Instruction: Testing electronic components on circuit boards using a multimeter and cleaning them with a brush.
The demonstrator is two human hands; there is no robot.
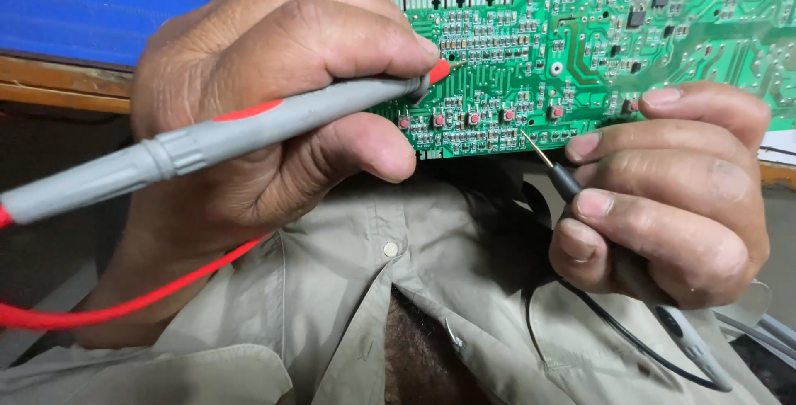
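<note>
My left hand [265, 115] grips a grey test probe with a red tip [249, 127], its point pressed against a green circuit board [597, 48]. A red lead [124, 301] trails from the probe's back end. My right hand [663, 189] holds a black test probe [568, 183] whose thin metal tip touches the board's lower edge, beside a row of small red buttons [473, 118]. My right fingers also rest against the board's bottom edge. A black lead [613, 330] loops down from that probe.
A beige buttoned shirt [373, 289] fills the lower view, close under the board. A blue panel [91, 3] and a wooden edge [58, 82] sit at upper left. The board reaches the frame's top and right side.
</note>
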